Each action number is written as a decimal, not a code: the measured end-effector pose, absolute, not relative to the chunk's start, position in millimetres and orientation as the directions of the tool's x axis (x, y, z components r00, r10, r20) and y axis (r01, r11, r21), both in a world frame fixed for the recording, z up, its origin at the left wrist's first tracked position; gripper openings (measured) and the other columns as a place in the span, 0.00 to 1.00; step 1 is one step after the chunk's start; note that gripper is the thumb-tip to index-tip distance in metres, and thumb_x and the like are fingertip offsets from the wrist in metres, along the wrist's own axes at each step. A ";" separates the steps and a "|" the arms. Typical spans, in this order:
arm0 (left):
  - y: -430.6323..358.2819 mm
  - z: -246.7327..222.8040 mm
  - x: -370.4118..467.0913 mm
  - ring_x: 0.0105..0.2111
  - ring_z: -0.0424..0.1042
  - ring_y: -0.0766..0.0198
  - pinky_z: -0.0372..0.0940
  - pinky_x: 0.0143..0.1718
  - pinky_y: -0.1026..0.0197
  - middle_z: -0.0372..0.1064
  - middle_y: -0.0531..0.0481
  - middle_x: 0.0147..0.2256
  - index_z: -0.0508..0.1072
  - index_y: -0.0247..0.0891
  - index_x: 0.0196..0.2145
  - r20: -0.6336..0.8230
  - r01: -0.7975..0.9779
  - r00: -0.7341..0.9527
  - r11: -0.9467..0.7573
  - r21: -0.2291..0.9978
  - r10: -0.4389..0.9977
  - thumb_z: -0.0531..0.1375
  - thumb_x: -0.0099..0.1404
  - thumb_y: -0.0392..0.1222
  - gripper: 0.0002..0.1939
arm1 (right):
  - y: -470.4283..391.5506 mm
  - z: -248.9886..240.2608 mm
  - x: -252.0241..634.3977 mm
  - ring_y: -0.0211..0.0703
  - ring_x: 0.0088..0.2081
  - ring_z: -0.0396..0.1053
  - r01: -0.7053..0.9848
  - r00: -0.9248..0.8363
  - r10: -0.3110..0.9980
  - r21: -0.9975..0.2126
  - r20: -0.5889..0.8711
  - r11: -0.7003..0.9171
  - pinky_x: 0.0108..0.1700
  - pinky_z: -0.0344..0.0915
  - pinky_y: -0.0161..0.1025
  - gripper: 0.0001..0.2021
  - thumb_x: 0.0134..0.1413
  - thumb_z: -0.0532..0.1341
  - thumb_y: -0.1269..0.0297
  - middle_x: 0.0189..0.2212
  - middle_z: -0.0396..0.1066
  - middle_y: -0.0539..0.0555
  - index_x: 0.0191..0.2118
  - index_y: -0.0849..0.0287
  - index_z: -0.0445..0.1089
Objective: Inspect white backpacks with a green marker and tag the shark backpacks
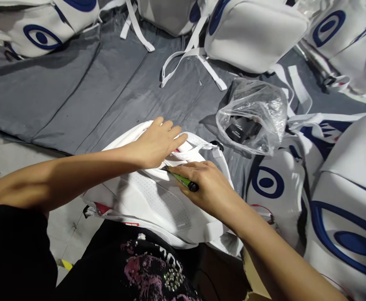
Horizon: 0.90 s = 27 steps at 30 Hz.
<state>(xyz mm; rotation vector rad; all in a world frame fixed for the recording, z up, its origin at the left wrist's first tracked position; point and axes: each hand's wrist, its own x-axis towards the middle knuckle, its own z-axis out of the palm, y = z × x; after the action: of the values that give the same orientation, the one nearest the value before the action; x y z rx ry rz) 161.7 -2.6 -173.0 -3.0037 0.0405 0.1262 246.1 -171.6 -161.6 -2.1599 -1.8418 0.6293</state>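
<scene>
A white bag (157, 205) with a dotted panel lies in front of me, partly over the table's front edge. My left hand (160, 142) is on its upper part, fingers bent over the white fabric, holding it. In my right hand (204, 182) is a small green tool with a black end (187, 182); its dark tip touches the bag just below my left hand. White straps and a black buckle (217, 145) are at the bag's right side. The fabric directly under my left palm is hidden.
White bags with blue eye shapes lie at the back left (41, 36), back right (328, 27) and right (267, 182). An open clear plastic bag (253, 113) with black items sits on the grey-covered table (107, 92).
</scene>
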 end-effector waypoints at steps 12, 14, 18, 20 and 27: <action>0.0 -181.8 157.1 0.50 0.63 0.46 0.54 0.50 0.49 0.66 0.39 0.55 0.58 0.35 0.63 0.017 -0.039 0.999 -0.991 -0.130 -0.042 0.60 0.61 0.41 0.33 | -177.4 -171.5 234.2 0.50 0.45 0.76 0.793 0.228 0.964 -0.547 -0.139 -0.267 0.50 0.67 0.49 0.14 0.59 0.61 0.69 0.43 0.79 0.57 0.50 0.57 0.75; -0.2 -182.4 156.5 0.50 0.64 0.46 0.54 0.49 0.50 0.66 0.40 0.55 0.59 0.36 0.62 0.029 -0.038 0.999 -0.990 -0.133 -0.042 0.60 0.60 0.40 0.33 | -176.6 -169.3 232.0 0.49 0.45 0.76 0.788 0.248 0.961 -0.552 -0.122 -0.274 0.49 0.67 0.48 0.14 0.59 0.61 0.69 0.44 0.79 0.57 0.50 0.57 0.75; -1.4 -182.8 155.9 0.49 0.64 0.47 0.55 0.49 0.50 0.67 0.40 0.55 0.60 0.36 0.61 0.045 -0.047 0.998 -0.991 -0.129 -0.053 0.59 0.62 0.39 0.30 | -176.1 -163.4 228.0 0.53 0.44 0.76 0.846 0.260 0.952 -0.439 -0.159 -0.304 0.48 0.65 0.50 0.13 0.60 0.61 0.68 0.42 0.79 0.56 0.49 0.56 0.76; -1.4 -182.8 156.0 0.49 0.64 0.47 0.55 0.49 0.49 0.67 0.40 0.54 0.61 0.36 0.60 0.038 -0.041 0.998 -0.993 -0.114 -0.046 0.59 0.62 0.38 0.29 | -175.8 -162.0 227.9 0.53 0.45 0.76 0.850 0.244 0.952 -0.431 -0.186 -0.303 0.48 0.65 0.49 0.13 0.60 0.60 0.68 0.42 0.79 0.56 0.49 0.56 0.76; -3.7 -175.5 149.6 0.49 0.65 0.47 0.57 0.51 0.48 0.68 0.40 0.53 0.64 0.38 0.58 0.070 -0.012 0.997 -0.999 -0.038 -0.014 0.63 0.59 0.40 0.29 | -171.1 -156.5 222.1 0.50 0.41 0.77 0.847 0.251 0.952 -0.437 -0.175 -0.303 0.44 0.65 0.42 0.13 0.57 0.59 0.71 0.40 0.80 0.57 0.45 0.55 0.77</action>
<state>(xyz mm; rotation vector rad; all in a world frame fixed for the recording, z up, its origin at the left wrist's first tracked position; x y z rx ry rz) 149.6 -3.7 -175.5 -3.1025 0.0200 -0.1085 222.1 -171.1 -156.5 -2.2703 -1.6766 0.6004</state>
